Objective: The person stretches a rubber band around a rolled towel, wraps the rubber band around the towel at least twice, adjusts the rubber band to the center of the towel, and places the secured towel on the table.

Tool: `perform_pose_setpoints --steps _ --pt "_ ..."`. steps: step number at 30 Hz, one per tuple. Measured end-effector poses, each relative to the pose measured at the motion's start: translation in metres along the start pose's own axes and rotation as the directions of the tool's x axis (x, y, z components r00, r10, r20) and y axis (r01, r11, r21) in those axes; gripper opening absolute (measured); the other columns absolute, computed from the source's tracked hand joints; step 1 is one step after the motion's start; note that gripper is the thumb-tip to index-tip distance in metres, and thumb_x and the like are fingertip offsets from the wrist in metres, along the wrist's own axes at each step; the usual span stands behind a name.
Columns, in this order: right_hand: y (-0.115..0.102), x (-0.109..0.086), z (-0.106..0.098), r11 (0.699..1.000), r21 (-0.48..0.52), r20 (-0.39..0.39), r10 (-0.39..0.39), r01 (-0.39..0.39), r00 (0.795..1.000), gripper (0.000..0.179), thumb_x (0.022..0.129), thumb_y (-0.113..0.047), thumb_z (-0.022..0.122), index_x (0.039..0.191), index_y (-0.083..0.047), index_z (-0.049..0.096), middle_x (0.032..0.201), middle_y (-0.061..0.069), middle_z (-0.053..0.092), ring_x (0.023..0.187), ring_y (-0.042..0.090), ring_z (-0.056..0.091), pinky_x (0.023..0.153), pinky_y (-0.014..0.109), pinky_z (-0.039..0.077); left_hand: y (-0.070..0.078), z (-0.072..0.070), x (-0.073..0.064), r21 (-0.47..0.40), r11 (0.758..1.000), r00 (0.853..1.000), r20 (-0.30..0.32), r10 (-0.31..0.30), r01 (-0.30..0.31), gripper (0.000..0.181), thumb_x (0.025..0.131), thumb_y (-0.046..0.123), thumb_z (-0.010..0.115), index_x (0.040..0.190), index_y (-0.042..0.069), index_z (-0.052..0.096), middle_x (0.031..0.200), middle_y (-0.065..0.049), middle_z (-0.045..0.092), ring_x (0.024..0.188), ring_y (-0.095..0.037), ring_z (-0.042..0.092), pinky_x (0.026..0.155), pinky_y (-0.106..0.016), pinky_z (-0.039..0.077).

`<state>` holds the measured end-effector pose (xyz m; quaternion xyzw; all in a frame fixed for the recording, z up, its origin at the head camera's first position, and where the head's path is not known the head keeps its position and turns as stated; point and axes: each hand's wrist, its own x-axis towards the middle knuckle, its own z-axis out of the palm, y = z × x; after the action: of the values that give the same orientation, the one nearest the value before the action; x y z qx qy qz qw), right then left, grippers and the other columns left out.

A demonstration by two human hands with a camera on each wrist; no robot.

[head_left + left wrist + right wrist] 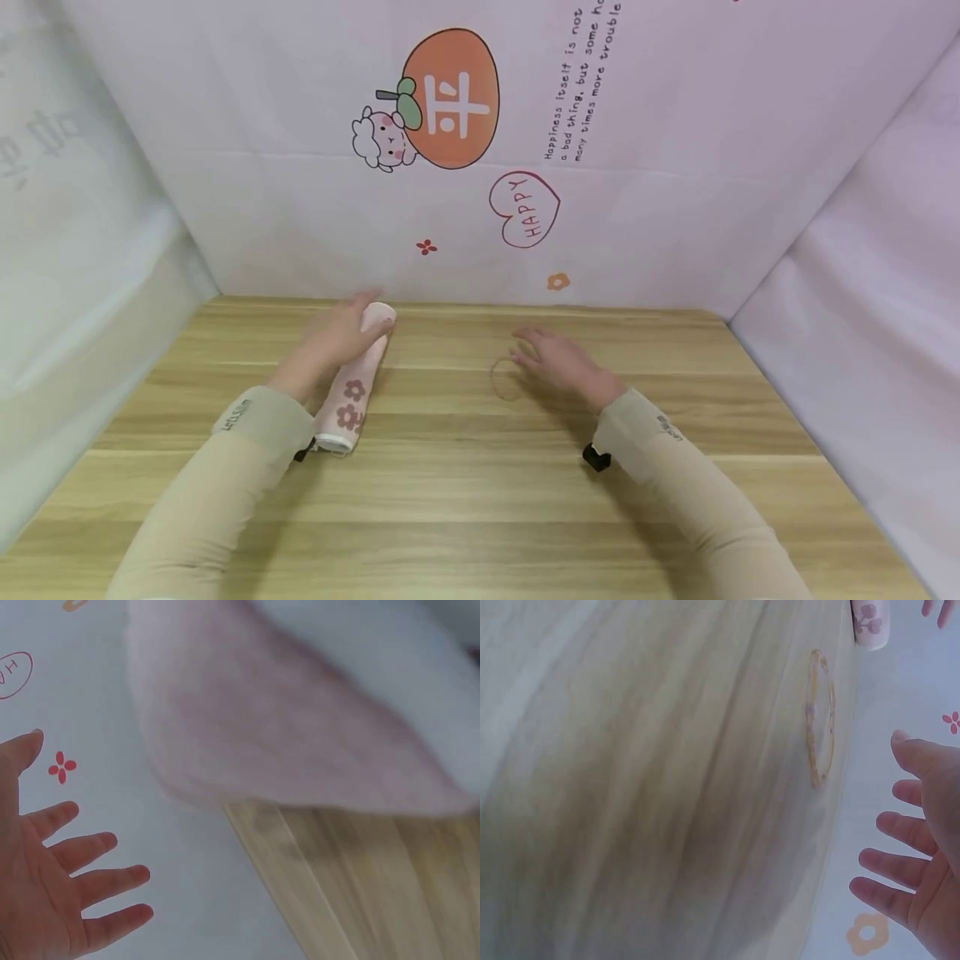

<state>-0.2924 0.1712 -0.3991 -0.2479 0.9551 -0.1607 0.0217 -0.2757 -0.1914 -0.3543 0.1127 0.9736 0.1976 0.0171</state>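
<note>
A pink rolled towel (pixel 362 379) with darker flower prints and a white end lies slantwise on the table's left side. Over its far end is my left hand (pixel 347 333), thumb beside the roll; the left wrist view shows this hand (pixel 52 877) with fingers spread and the blurred pink towel (pixel 247 712) close to the camera. Right of the middle, a thin yellowish ring-shaped band (pixel 811 727) lies flat on the wood. My right hand (pixel 558 360) hovers at its right edge, fingers apart and relaxed, nothing held in them.
The wood-grain table (pixel 450 517) ends at a white printed cloth backdrop (pixel 300 217). White cloth walls rise on the left (pixel 90 250) and right (pixel 862 317). A small black wrist device (pixel 597 457) shows beneath the right cuff.
</note>
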Motion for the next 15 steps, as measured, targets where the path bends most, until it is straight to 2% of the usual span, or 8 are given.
perform_pose_setpoints --steps 8,11,15 --pt "-0.001 -0.001 0.005 0.999 0.022 -0.015 -0.024 0.024 1.000 0.048 0.106 -0.028 0.059 0.143 0.002 0.055 0.145 0.023 0.054 0.137 0.041 0.047 0.114 0.054 0.034 -0.012 -0.001 -0.006 -0.014 1.000 1.000 -0.001 -0.022 0.022 0.070 0.105 0.044 0.051 0.161 0.008 0.028 0.149 -0.030 0.046 0.132 -0.053 0.046 0.108 -0.065 0.036" --pt "-0.001 -0.001 0.007 0.999 0.044 -0.018 -0.026 0.026 1.000 0.045 0.105 -0.026 0.060 0.139 0.002 0.058 0.141 0.022 0.058 0.132 0.040 0.052 0.111 0.052 0.039 -0.018 0.000 -0.007 -0.034 0.998 0.999 -0.006 -0.046 0.046 0.067 0.105 0.042 0.053 0.160 0.011 0.031 0.147 -0.030 0.049 0.132 -0.053 0.047 0.108 -0.065 0.036" --pt "-0.003 0.000 0.007 0.995 0.097 -0.015 -0.006 0.008 1.000 0.041 0.104 -0.023 0.062 0.136 0.003 0.061 0.131 0.021 0.064 0.119 0.036 0.061 0.100 0.049 0.050 -0.024 0.001 -0.008 -0.074 0.995 0.998 -0.003 -0.069 0.068 0.066 0.104 0.041 0.054 0.158 0.008 0.036 0.143 -0.030 0.053 0.131 -0.051 0.049 0.107 -0.065 0.036"
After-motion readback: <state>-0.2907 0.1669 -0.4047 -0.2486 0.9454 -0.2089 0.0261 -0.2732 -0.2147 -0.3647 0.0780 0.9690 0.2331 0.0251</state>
